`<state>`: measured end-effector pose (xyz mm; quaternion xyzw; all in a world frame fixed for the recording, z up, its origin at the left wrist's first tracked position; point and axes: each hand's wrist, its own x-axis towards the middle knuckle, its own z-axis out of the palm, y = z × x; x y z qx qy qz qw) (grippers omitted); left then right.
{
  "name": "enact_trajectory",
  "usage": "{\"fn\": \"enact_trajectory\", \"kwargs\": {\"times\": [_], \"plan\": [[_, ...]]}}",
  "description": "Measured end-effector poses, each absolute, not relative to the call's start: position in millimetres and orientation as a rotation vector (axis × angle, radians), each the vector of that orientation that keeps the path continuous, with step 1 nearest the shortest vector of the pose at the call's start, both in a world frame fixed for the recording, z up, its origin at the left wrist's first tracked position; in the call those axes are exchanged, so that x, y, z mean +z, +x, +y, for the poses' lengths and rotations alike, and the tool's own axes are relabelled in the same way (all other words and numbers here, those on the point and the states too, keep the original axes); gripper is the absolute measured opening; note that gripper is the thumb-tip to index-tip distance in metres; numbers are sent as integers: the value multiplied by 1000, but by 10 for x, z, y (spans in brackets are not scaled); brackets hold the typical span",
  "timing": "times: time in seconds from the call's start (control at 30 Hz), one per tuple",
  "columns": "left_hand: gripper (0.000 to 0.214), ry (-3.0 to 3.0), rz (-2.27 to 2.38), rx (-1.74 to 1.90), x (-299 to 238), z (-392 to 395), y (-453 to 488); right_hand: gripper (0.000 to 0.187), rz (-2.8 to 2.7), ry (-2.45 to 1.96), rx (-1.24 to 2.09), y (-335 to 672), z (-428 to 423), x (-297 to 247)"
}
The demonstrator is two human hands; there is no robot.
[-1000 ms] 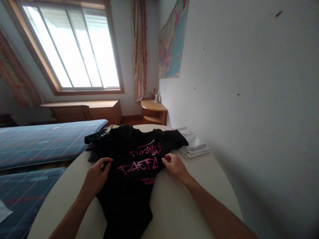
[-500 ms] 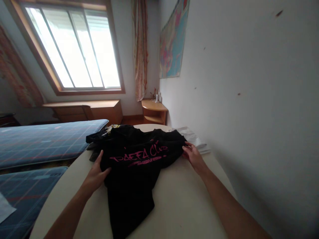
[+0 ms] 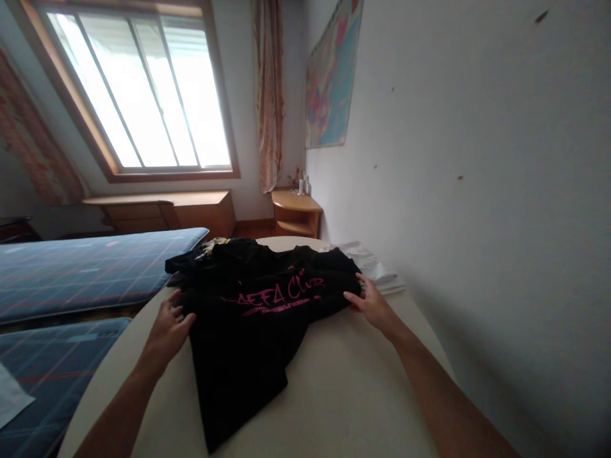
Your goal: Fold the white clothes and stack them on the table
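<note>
A black T-shirt (image 3: 238,343) with pink lettering lies spread and creased on a round cream table (image 3: 344,381), its lower part hanging toward the near edge. At the shirt's left edge, my left hand (image 3: 168,327) is closed on the cloth, fingers curled and partly hidden by it. My right hand (image 3: 371,306) pinches the sleeve on the other side, thumb on top and fingertips hidden beyond the fabric. Other dark clothes (image 3: 184,262) with a yellow and white print lie behind the shirt at the left. Folded white cloth (image 3: 370,264) sits beyond my right hand.
Two blue plaid mattresses (image 3: 95,264) stand left of the table, with a white sheet-like piece (image 3: 12,394) on the nearer one. A bare wall (image 3: 477,242) runs close along the right. A wooden corner shelf (image 3: 296,202) and a low desk (image 3: 200,207) stand at the back.
My left hand has moved left and slightly down, drawing the shirt's left side outward; its lower part has shifted left. My right thumb has slid a little left on the sleeve.
</note>
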<state>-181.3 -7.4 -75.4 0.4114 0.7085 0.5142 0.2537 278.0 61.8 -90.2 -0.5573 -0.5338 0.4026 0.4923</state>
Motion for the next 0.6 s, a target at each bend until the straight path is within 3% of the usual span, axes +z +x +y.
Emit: {"fn": "enact_trajectory", "kwargs": {"times": [0.1,0.23,0.43,0.6], "plan": [[64,1063,2090,1588,-719,-64,-1923,69,-1022,-1250,952,2877,664,-781],[65,1057,2065,1527,-796,-29,-1970,54,-915,-1133,940,2962,672,-721],[69,1398,2293,1033,-922,-38,-1913,91,-1338,-1036,966,2869,606,-792],[35,1634,2299,722,-955,-58,-1960,91,-1313,-1441,726,2805,591,-866]]}}
